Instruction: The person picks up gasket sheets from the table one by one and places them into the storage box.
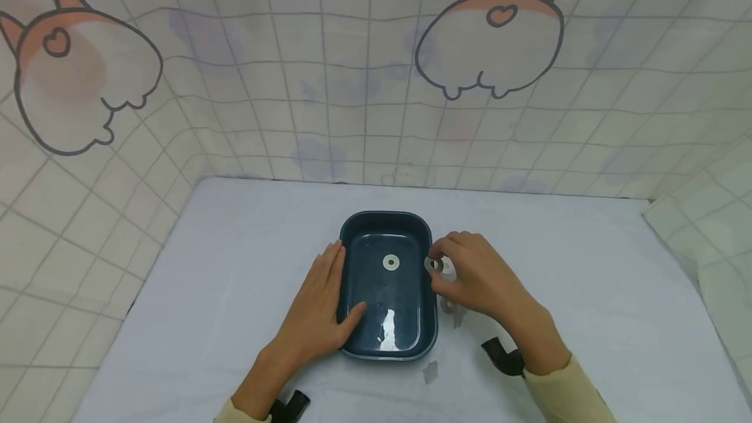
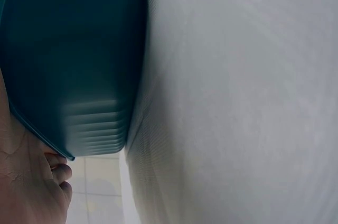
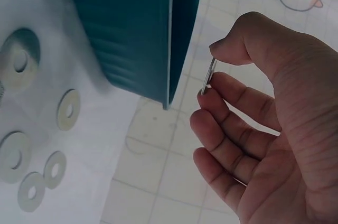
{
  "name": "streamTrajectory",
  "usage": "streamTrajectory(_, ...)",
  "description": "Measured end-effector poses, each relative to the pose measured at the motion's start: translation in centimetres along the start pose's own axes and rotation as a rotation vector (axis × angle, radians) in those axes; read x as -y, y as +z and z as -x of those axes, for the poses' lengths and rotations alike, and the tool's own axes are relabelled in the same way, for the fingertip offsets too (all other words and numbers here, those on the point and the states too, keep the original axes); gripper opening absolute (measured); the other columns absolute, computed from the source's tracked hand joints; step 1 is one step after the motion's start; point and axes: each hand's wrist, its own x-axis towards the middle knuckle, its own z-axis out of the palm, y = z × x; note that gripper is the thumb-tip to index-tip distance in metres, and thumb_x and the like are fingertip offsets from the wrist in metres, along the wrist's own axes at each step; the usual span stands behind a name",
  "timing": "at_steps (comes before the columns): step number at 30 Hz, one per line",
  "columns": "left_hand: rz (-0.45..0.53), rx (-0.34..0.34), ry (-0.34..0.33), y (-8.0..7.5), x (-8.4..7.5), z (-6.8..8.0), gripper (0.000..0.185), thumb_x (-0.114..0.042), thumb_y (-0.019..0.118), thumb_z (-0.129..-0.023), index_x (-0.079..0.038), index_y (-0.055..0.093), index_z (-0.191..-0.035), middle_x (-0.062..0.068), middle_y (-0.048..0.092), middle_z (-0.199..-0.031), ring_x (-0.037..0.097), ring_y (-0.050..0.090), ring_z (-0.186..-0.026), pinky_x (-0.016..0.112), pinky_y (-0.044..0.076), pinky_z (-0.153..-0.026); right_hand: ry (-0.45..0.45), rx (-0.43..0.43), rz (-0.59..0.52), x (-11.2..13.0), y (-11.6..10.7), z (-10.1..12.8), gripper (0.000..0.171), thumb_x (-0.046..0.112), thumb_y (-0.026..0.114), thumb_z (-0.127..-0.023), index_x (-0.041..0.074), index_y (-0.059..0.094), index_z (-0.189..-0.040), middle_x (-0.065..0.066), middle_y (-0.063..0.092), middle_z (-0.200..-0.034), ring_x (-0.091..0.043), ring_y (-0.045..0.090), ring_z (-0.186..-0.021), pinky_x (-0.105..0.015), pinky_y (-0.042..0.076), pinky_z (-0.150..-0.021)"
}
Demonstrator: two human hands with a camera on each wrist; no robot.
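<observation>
A dark teal rectangular tray (image 1: 352,344) stands on the white cloth, with one flat washer (image 1: 390,262) lying inside it. Along the tray's left rim rests my left hand (image 1: 317,309), fingers straight and thumb reaching over the edge. My right hand (image 1: 478,276) is at the right rim and pinches a thin metal washer (image 3: 209,76) between thumb and fingertips. The right wrist view shows this washer edge-on, outside the tray wall. Several more washers, such as a large washer (image 3: 15,156) and a smaller washer (image 3: 68,110), lie on the cloth beside the tray.
White cloth (image 1: 235,247) covers the table. A tiled-pattern curtain (image 1: 352,83) with cartoon animals hangs behind and at the sides. Near the tray's lower right corner lies a small grey patch (image 1: 431,372). Dark wrist mounts (image 1: 504,358) sit by the sleeves.
</observation>
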Motion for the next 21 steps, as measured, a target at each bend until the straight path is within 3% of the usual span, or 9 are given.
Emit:
streamTrajectory(17,-0.008,0.0,-0.007,0.0,-0.2,0.0,0.1,-0.051,0.064,-0.097,-0.005,0.015,-0.17,0.009,0.014,-0.18,0.027,0.018,-0.167,0.049,0.022,-0.137,-0.033,0.074,-0.025,0.2,-0.6,-2.8,0.022,0.021,0.079,-0.087,0.01,0.078,-0.106,-0.003,0.077,-0.097,-0.019,0.068,-0.092,-0.042,0.063,-0.094)
streamTrajectory(21,-0.007,0.027,-0.024,0.0,-0.3,0.1,0.099,-0.053,0.062,-0.098,-0.007,0.012,-0.171,0.007,0.011,-0.181,0.025,0.016,-0.168,0.038,0.008,-0.14,-0.024,0.086,-0.048,0.4,-0.7,-3.3,0.021,0.022,0.079,-0.088,0.011,0.079,-0.106,-0.003,0.077,-0.098,-0.019,0.067,-0.091,-0.039,0.064,-0.09)
